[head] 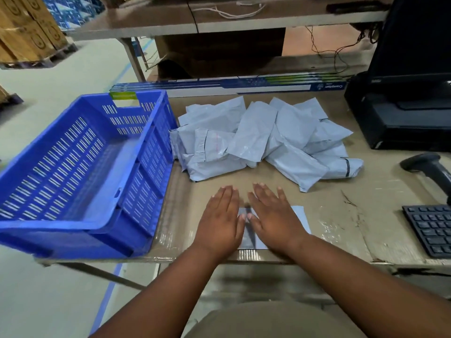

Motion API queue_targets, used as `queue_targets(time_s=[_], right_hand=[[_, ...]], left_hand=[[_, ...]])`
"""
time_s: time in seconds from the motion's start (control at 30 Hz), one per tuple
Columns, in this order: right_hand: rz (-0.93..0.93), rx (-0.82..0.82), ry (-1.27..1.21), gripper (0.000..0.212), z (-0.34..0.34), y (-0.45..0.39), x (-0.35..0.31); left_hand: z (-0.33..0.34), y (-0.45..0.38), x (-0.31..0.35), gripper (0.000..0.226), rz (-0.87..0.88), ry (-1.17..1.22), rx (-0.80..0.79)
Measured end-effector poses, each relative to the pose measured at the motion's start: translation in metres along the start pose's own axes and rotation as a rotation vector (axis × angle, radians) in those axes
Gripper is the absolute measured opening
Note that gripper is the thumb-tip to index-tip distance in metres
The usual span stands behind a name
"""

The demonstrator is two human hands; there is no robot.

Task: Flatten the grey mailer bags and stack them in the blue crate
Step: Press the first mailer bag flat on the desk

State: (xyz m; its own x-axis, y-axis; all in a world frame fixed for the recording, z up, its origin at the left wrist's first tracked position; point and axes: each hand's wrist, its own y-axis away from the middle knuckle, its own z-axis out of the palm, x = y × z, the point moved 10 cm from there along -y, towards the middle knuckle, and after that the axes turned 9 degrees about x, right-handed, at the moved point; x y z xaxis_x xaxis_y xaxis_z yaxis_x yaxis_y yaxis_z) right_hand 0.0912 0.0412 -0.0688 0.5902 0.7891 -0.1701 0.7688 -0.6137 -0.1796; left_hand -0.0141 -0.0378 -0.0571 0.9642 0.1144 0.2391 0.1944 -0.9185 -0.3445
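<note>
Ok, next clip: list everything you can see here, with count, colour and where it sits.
crate: one, blue, empty, table's left end
mailer pile: count unclear, grey, crumpled, mid-table right of the crate
flat mailer: one, grey, near edge, under both hands
long boxes: several, blue and white, behind the pile
monitor: one, black, far right
barcode scanner: one, black, right
keyboard: one, black, right edge
cardboard boxes: several, brown, far left on the floor
table: one, tan
left hand: flat, palm down on the mailer
right hand: flat, palm down beside it
</note>
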Motion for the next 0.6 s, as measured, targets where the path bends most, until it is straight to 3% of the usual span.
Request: queue_targets(time_s=[0.17, 0.47, 0.6], right_hand=[[0.033, -0.079, 0.029, 0.074, 0.034, 0.005, 0.008], [0.022, -0.082, -0.02, 0.073, 0.033, 0.006, 0.013], [0.077, -0.012, -0.029, 0.072, 0.01, 0.006, 0.05]], left_hand=[[0.046, -0.004, -0.007, 0.072, -0.057, -0.066, -0.168], [0.052, -0.003, -0.009, 0.075, -0.051, -0.114, -0.209], [0.038, -0.015, 0.012, 0.066, -0.004, -0.197, -0.148]])
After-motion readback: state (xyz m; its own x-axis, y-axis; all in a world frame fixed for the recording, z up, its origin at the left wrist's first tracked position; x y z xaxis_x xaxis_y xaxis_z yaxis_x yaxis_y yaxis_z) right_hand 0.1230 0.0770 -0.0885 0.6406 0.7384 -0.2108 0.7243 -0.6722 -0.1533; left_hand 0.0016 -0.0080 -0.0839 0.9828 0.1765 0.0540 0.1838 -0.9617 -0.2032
